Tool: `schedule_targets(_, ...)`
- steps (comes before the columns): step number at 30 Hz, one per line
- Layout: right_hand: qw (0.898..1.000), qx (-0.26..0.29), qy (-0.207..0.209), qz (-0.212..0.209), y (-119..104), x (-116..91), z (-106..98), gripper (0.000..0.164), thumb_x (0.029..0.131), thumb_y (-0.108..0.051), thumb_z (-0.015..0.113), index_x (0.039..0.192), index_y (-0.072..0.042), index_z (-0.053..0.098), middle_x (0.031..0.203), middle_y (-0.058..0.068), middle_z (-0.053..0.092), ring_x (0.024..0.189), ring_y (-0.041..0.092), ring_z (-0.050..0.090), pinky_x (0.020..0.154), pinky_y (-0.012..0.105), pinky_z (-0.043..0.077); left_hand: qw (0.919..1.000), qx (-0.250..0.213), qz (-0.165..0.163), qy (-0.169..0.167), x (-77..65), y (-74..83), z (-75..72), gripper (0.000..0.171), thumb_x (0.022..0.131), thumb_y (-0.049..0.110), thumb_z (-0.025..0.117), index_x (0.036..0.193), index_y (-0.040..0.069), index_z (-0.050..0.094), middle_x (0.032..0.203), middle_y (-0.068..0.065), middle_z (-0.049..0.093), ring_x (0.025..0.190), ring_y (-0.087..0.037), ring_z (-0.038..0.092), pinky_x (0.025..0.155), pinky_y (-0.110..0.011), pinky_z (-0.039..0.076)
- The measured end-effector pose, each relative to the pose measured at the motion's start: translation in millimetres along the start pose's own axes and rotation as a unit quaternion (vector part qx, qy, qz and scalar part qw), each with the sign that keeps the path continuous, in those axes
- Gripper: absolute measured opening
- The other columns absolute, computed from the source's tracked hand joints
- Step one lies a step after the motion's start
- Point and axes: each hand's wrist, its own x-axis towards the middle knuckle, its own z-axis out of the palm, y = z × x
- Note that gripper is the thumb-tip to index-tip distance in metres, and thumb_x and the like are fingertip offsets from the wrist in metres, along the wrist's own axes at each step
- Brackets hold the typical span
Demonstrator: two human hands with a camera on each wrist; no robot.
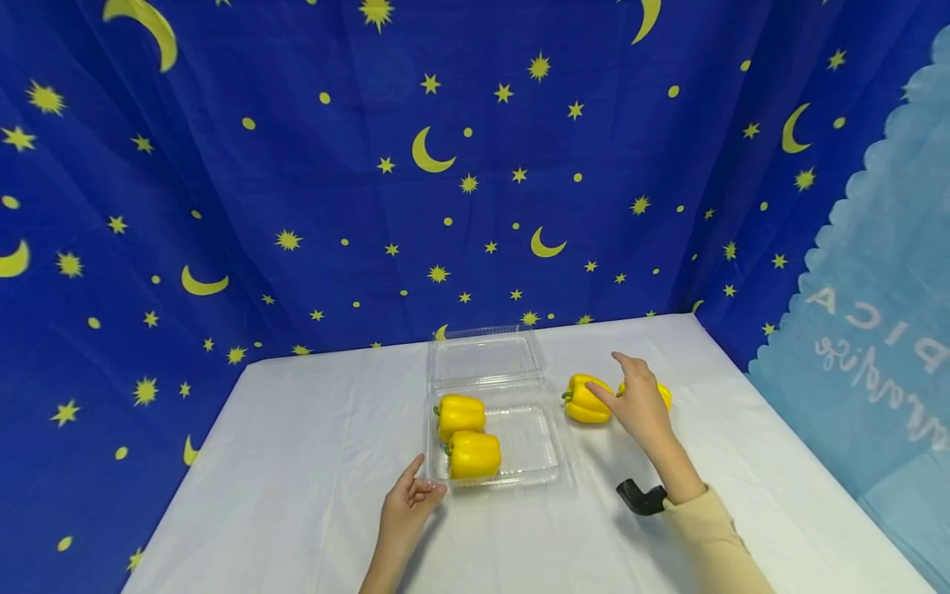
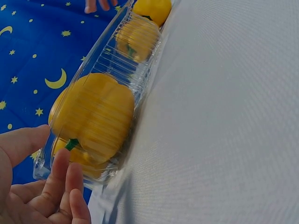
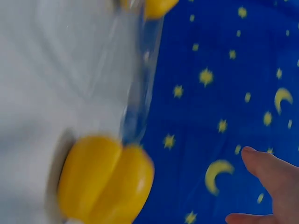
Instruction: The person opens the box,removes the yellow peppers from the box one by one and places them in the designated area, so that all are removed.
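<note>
An open clear plastic clamshell container (image 1: 530, 437) lies on the table with its lid (image 1: 486, 360) folded back. In its left side sit two yellow bell peppers, a rear one (image 1: 461, 417) and a front one (image 1: 473, 455). My left hand (image 1: 410, 505) is at the container's front left corner, thumb and loosely bent fingers by its clear wall (image 2: 112, 173). Right of the container lies another yellow bell pepper (image 1: 586, 399); one more (image 1: 665, 396) is partly hidden behind my right hand (image 1: 640, 404). That hand hovers above these peppers, thumb and fingers spread, holding nothing.
A white cloth covers the table (image 1: 319, 478). Next to the right wrist is a black bent piece (image 1: 641, 498). A blue curtain (image 1: 356, 198) with moons and stars hangs behind, and a light blue cloth (image 1: 883, 313) with lettering hangs at the right.
</note>
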Motion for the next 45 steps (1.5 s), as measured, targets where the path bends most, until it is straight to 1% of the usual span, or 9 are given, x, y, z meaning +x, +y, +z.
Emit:
schedule_targets(11, 0.995, 0.033, -0.014, -0.097, -68.4, -29.5, 37.3, 0.070, 0.081, -0.034, 0.074, 0.136, 0.001, 0.046, 0.131, 0.023, 0.052, 0.121, 0.040, 0.050, 0.099, 0.052, 0.045, 1.0000, -0.002, 0.005, 0.002, -1.3, -0.2, -1.5, 0.070, 0.083, 0.008, 0.071, 0.142, -0.008, 0.036, 0.086, -0.004, 0.063, 0.070, 0.001, 0.054, 0.064, -0.013, 0.049)
schedule_targets(18, 0.988, 0.061, -0.046, -0.132, -95.8, -44.7, 64.8, 0.067, 0.082, -0.031, 0.074, 0.135, 0.000, 0.047, 0.127, 0.020, 0.054, 0.119, 0.035, 0.052, 0.100, 0.049, 0.046, 0.9999, -0.003, 0.011, 0.004, -1.5, 0.7, -1.6, 0.070, 0.083, 0.009, 0.072, 0.141, -0.009, 0.037, 0.086, -0.004, 0.063, 0.070, 0.001, 0.054, 0.064, -0.013, 0.049)
schedule_targets(22, 0.984, 0.065, -0.060, -0.152, -104.6, -51.2, 81.2, 0.066, 0.082, -0.030, 0.074, 0.134, 0.001, 0.048, 0.124, 0.019, 0.055, 0.117, 0.035, 0.053, 0.098, 0.049, 0.048, 0.9999, 0.003, 0.011, 0.005, -2.2, 1.4, -1.0, 0.070, 0.083, 0.010, 0.072, 0.141, -0.008, 0.037, 0.086, -0.005, 0.063, 0.070, 0.001, 0.054, 0.064, -0.013, 0.049)
schedule_targets(26, 0.980, 0.057, -0.059, -0.179, -111.3, -58.3, 95.2, 0.066, 0.079, -0.029, 0.076, 0.131, 0.002, 0.050, 0.121, 0.020, 0.055, 0.112, 0.035, 0.055, 0.093, 0.048, 0.050, 0.9999, 0.009, 0.008, 0.007, -2.7, 2.0, -0.5, 0.069, 0.083, 0.011, 0.072, 0.141, -0.007, 0.038, 0.086, -0.005, 0.062, 0.070, 0.000, 0.054, 0.064, -0.013, 0.049)
schedule_targets(30, 0.978, 0.039, -0.056, -0.196, -115.9, -64.5, 106.0, 0.066, 0.076, -0.030, 0.078, 0.127, 0.004, 0.053, 0.120, 0.023, 0.055, 0.110, 0.038, 0.055, 0.090, 0.049, 0.051, 0.9998, 0.011, 0.014, 0.003, -2.7, 2.1, -0.9, 0.070, 0.083, 0.011, 0.071, 0.141, -0.008, 0.037, 0.087, -0.006, 0.063, 0.070, 0.000, 0.054, 0.063, -0.013, 0.049)
schedule_targets(32, 0.978, 0.034, -0.057, -0.197, -116.9, -66.6, 110.8, 0.066, 0.075, -0.031, 0.079, 0.126, 0.004, 0.054, 0.120, 0.024, 0.055, 0.109, 0.038, 0.055, 0.089, 0.049, 0.051, 0.9999, 0.007, 0.010, 0.004, -2.8, 2.1, -0.8, 0.070, 0.083, 0.011, 0.071, 0.141, -0.007, 0.037, 0.087, -0.005, 0.062, 0.070, 0.000, 0.054, 0.063, -0.013, 0.049)
schedule_targets(36, 0.979, 0.051, -0.066, -0.184, -117.8, -69.2, 118.6, 0.065, 0.076, -0.031, 0.079, 0.125, 0.004, 0.055, 0.120, 0.023, 0.055, 0.107, 0.037, 0.056, 0.087, 0.049, 0.052, 1.0000, 0.003, 0.002, 0.002, -2.6, 1.5, -0.5, 0.070, 0.083, 0.011, 0.071, 0.142, -0.005, 0.037, 0.087, -0.004, 0.061, 0.070, -0.001, 0.054, 0.064, -0.013, 0.049)
schedule_targets(42, 0.981, 0.044, -0.061, -0.178, -117.0, -70.6, 129.8, 0.060, 0.076, -0.032, 0.078, 0.122, 0.001, 0.057, 0.116, 0.021, 0.057, 0.100, 0.033, 0.058, 0.077, 0.046, 0.053, 0.9999, 0.002, 0.015, 0.000, -2.3, 1.4, -0.3, 0.070, 0.084, 0.011, 0.071, 0.142, -0.008, 0.036, 0.086, -0.005, 0.062, 0.070, 0.000, 0.054, 0.064, -0.013, 0.049)
schedule_targets(45, 0.982, 0.036, -0.055, -0.179, -116.3, -71.2, 135.5, 0.059, 0.075, -0.033, 0.079, 0.120, 0.000, 0.058, 0.115, 0.020, 0.058, 0.100, 0.032, 0.057, 0.074, 0.044, 0.053, 0.9999, 0.002, 0.015, 0.002, -2.4, 1.4, -0.3, 0.070, 0.084, 0.011, 0.071, 0.142, -0.008, 0.036, 0.086, -0.004, 0.062, 0.070, 0.000, 0.054, 0.063, -0.013, 0.049)
